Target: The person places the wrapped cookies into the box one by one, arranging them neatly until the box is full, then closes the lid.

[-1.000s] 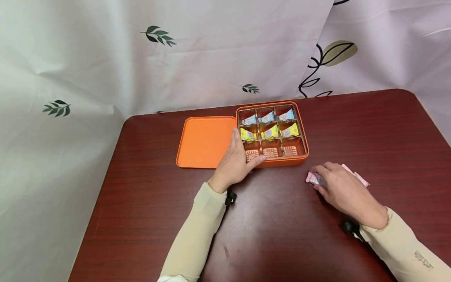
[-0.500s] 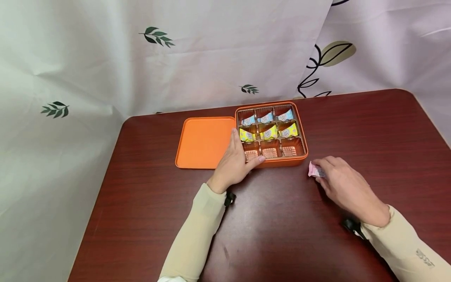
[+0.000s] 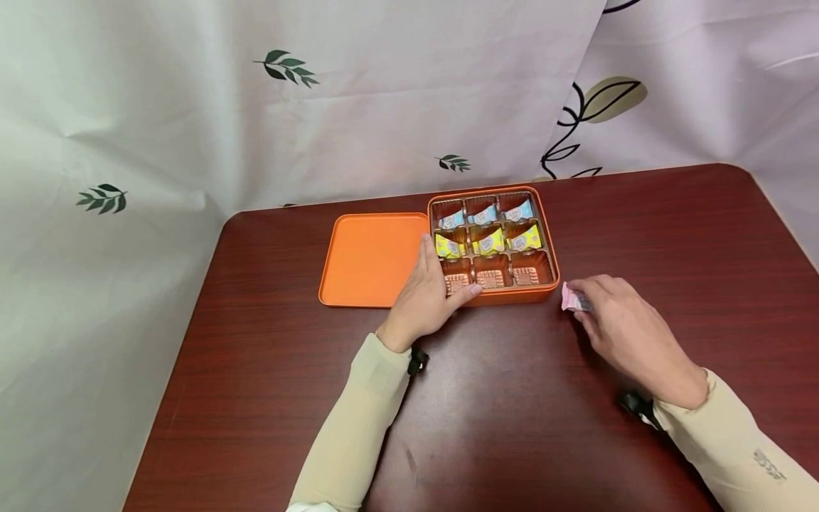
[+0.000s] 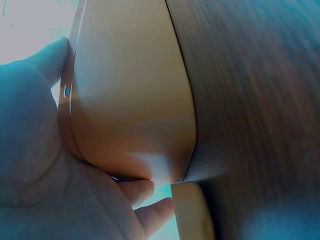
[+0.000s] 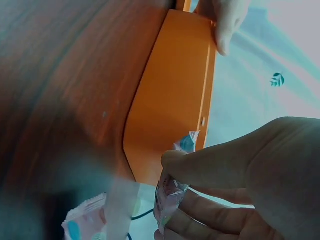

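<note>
My right hand (image 3: pixel 630 334) pinches a pink-wrapped candy (image 3: pixel 573 299) between thumb and fingers, just off the box's near right corner. The right wrist view shows the crinkled wrapper (image 5: pixel 172 197) below the thumb. My left hand (image 3: pixel 419 295) rests against the near left corner of the orange box (image 3: pixel 521 296), fingers straight along its left side and thumb on the front rim. Inside, a divided tray has blue-wrapped candies (image 3: pixel 482 215) in the back row and yellow-wrapped ones (image 3: pixel 488 242) in the middle row. The front row's compartments (image 3: pixel 527 274) are bare.
An orange lid (image 3: pixel 371 259) lies left of the box, against it. Another pink packet (image 5: pixel 87 220) lies on the table beyond my right hand, hidden in the head view. The dark red wooden table (image 3: pixel 256 370) ends at a patterned curtain (image 3: pixel 358 128) behind the box.
My right hand has lifted the pink candy and moved slightly away from me, towards the box's corner. Pink wrappers seen beside that hand earlier are now hidden. The left hand stays put.
</note>
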Motion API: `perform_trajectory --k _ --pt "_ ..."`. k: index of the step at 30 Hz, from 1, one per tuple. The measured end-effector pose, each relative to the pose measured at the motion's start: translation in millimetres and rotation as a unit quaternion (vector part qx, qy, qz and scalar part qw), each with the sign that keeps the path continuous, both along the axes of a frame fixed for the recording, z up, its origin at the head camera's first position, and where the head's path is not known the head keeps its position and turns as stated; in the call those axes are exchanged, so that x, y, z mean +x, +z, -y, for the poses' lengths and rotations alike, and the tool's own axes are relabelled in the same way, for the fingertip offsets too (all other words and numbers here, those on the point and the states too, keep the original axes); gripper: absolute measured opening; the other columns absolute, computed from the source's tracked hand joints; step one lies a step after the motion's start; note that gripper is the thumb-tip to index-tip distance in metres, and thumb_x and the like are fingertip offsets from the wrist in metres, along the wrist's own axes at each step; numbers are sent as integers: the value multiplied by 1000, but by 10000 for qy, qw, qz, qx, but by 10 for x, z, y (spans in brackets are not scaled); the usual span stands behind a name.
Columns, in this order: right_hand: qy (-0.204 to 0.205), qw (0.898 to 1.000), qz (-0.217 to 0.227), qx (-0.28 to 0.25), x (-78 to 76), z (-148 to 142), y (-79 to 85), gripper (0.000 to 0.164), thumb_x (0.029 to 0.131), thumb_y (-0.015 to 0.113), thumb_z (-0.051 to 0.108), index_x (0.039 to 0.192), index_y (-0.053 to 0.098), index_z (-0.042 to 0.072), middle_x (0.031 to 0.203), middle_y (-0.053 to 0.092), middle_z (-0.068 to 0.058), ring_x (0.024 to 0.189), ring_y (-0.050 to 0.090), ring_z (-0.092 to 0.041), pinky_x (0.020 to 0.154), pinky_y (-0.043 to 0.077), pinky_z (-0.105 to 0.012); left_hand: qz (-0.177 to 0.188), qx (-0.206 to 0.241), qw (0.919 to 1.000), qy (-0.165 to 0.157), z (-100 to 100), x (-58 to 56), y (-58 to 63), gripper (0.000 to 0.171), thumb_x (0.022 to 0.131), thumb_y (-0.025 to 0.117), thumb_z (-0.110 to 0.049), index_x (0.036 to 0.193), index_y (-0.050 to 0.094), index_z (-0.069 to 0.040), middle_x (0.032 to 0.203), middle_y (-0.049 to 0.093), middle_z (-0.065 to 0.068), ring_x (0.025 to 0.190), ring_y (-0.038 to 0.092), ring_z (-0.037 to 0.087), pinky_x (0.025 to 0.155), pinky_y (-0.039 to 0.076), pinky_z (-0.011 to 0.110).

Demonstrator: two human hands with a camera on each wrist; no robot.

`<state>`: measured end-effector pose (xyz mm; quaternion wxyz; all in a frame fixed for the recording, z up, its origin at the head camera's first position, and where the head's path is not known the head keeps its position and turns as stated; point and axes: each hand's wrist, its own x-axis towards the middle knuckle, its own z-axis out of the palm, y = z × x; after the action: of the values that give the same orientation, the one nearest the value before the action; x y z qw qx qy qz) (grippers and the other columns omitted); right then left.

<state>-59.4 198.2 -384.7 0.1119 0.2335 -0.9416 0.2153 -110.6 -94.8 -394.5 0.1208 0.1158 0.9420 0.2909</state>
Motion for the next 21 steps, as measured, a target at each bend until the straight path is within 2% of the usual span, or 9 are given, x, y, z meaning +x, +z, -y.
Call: perform_trajectory --k 21 --pt "-246 9995 4 -222 -90 97 143 41 80 74 -5 120 63 -7 112 64 -22 105 57 -40 90 46 -55 7 65 10000 24 -4 -1 -11 110 97 55 -60 156 -17 -2 166 -17 18 152 -10 23 122 11 40"
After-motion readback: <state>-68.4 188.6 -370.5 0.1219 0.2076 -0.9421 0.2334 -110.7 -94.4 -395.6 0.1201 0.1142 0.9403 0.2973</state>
